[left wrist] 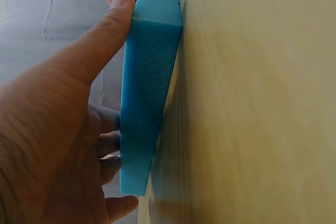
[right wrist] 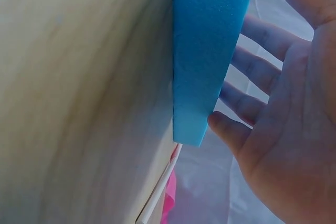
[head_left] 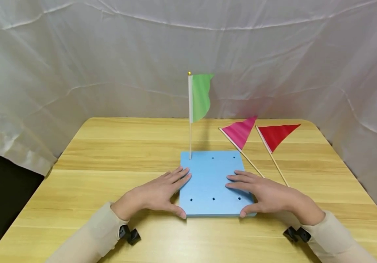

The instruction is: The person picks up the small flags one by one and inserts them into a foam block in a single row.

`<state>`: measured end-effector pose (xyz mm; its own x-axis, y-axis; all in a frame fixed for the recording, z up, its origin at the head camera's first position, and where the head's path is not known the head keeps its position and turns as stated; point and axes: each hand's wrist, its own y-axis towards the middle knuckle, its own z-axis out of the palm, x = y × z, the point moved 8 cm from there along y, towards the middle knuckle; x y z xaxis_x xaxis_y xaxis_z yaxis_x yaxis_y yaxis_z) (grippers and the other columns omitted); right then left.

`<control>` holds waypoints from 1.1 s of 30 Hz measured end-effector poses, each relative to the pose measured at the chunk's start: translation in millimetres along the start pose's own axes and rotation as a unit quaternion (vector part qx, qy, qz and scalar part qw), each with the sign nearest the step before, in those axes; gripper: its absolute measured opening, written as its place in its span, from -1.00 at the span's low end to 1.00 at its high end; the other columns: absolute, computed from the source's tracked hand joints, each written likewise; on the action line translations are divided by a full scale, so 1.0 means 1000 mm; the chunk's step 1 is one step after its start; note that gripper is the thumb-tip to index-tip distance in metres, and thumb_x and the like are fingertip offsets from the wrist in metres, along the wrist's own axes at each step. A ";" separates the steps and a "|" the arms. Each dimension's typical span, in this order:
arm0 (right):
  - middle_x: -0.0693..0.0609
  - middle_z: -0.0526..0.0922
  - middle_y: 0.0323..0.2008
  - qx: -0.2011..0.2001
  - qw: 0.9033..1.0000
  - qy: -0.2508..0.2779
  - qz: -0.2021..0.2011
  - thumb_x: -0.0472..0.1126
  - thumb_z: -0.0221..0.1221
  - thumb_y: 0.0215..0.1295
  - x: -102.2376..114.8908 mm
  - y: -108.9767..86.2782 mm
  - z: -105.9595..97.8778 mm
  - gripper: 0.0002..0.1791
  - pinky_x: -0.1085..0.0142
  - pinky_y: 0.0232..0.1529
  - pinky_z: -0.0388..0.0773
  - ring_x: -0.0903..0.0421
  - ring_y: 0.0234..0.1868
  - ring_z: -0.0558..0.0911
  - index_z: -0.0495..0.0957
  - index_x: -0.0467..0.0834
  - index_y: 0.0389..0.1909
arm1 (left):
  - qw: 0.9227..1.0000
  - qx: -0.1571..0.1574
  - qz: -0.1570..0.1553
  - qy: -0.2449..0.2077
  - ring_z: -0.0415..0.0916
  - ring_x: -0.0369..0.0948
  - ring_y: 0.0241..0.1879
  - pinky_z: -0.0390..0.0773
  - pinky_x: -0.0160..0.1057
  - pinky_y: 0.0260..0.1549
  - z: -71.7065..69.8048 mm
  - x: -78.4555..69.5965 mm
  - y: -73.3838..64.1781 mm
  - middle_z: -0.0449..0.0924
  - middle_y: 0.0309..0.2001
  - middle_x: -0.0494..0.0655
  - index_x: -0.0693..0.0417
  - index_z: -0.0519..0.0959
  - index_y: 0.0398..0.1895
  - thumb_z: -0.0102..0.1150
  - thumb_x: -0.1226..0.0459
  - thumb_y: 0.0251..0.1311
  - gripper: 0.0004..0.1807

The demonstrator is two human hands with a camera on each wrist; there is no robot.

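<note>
A light blue foam block (head_left: 209,182) with small holes lies flat on the wooden table. Upright in its back left corner stands a green flag (head_left: 200,96) on a thin stick with a gold tip. My left hand (head_left: 158,192) rests at the block's left side, fingers spread over the top. On the opposite side, my right hand (head_left: 268,193) lies with straight fingers over the right edge. Both wrist views show the foam's thick side (left wrist: 147,87) beside extended fingers. Neither hand grips a flag. Part of the block's right edge is hidden by the right hand.
Right of the block, a pink flag (head_left: 239,133) and a red flag (head_left: 276,137) lie on the table (head_left: 116,146), their lower stick ends near or behind the right hand. A pale cloth (head_left: 142,62) hangs behind the table and along its sides.
</note>
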<state>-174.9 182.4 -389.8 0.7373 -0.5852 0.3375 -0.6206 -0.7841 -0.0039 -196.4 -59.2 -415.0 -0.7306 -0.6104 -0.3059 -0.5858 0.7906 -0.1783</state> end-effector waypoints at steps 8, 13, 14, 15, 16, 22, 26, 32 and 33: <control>0.01 0.34 0.38 -0.023 1.000 0.001 0.019 0.35 0.23 0.13 -0.004 0.002 -0.009 -0.16 -0.12 0.28 0.33 -0.13 0.42 0.23 0.42 -0.03 0.36 | 1.000 -0.002 0.004 -0.006 -0.47 -0.14 0.52 -0.09 -0.01 0.45 0.001 0.001 -0.001 -0.39 0.57 -0.10 -0.05 -0.25 0.59 -0.13 -0.57 -0.03 0.27; 0.02 0.41 0.32 -0.063 0.998 -0.010 0.018 0.29 0.29 0.13 -0.009 0.003 -0.017 -0.21 -0.05 0.27 0.37 -0.03 0.35 0.34 0.47 -0.06 0.31 | 1.000 -0.002 0.004 -0.002 -0.46 -0.15 0.52 -0.11 -0.04 0.46 0.000 0.001 0.000 -0.38 0.57 -0.10 -0.05 -0.24 0.59 -0.13 -0.57 -0.04 0.28; 0.02 0.42 0.31 -0.071 0.997 -0.010 0.019 0.27 0.30 0.14 -0.011 0.003 -0.019 -0.23 -0.04 0.27 0.37 -0.02 0.34 0.35 0.48 -0.06 0.30 | 1.000 -0.003 0.004 0.001 -0.46 -0.15 0.52 -0.12 -0.05 0.46 -0.001 0.001 0.000 -0.38 0.57 -0.11 -0.05 -0.24 0.59 -0.13 -0.57 -0.04 0.28; 0.03 0.42 0.31 -0.077 0.997 -0.009 0.023 0.25 0.30 0.14 -0.013 0.003 -0.020 -0.24 -0.04 0.26 0.38 -0.01 0.33 0.36 0.48 -0.06 0.29 | 1.000 -0.004 0.005 0.003 -0.45 -0.15 0.52 -0.13 -0.06 0.46 -0.001 0.001 -0.001 -0.37 0.57 -0.10 -0.05 -0.24 0.59 -0.13 -0.57 -0.04 0.27; 0.04 0.43 0.30 -0.081 0.996 -0.009 0.028 0.25 0.30 0.16 -0.016 0.002 -0.021 -0.26 -0.03 0.25 0.40 0.00 0.32 0.37 0.48 -0.05 0.30 | 1.000 -0.005 0.007 0.005 -0.44 -0.15 0.52 -0.14 -0.06 0.46 -0.001 0.000 -0.001 -0.37 0.57 -0.09 -0.04 -0.23 0.59 -0.13 -0.56 -0.03 0.27; 0.02 0.44 0.30 -0.095 0.993 0.006 0.068 0.22 0.26 0.22 -0.034 0.001 -0.029 -0.27 -0.06 0.25 0.39 -0.04 0.32 0.39 0.46 -0.07 0.33 | 1.000 -0.013 0.018 0.021 -0.39 -0.11 0.53 -0.19 -0.09 0.47 -0.003 -0.002 -0.002 -0.31 0.57 -0.04 0.02 -0.20 0.59 -0.16 -0.51 0.08 0.20; -0.02 0.48 0.27 -0.116 0.989 0.027 0.090 0.10 0.32 0.22 -0.047 0.001 -0.041 -0.30 -0.10 0.23 0.39 -0.09 0.30 0.41 0.45 -0.14 0.32 | 0.999 -0.016 0.017 0.042 -0.36 -0.11 0.53 -0.21 -0.12 0.47 -0.002 -0.002 -0.003 -0.28 0.57 -0.03 0.05 -0.18 0.59 -0.25 -0.48 0.16 0.14; -0.07 0.48 0.25 -0.138 0.981 0.051 0.129 0.00 0.34 0.23 -0.066 0.003 -0.057 -0.32 -0.17 0.21 0.39 -0.15 0.29 0.41 0.43 -0.13 0.33 | 0.998 -0.021 0.003 0.062 -0.32 -0.14 0.53 -0.19 -0.11 0.47 -0.002 -0.001 -0.001 -0.26 0.57 -0.06 0.07 -0.18 0.59 -0.26 -0.53 0.10 0.20; -0.07 0.48 0.26 -0.138 0.980 0.057 0.135 0.01 0.34 0.24 -0.068 0.003 -0.058 -0.33 -0.17 0.21 0.38 -0.15 0.29 0.40 0.43 -0.12 0.34 | 0.998 -0.020 0.003 0.064 -0.32 -0.14 0.53 -0.18 -0.11 0.47 -0.002 -0.002 0.000 -0.25 0.57 -0.06 0.07 -0.18 0.59 -0.27 -0.53 0.09 0.20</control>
<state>-242.8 231.6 -357.8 0.5118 -0.7239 0.4626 -0.8488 -0.5093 0.1422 -195.7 -58.5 -412.6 -0.7711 -0.6093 -0.1852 -0.5934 0.7930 -0.1383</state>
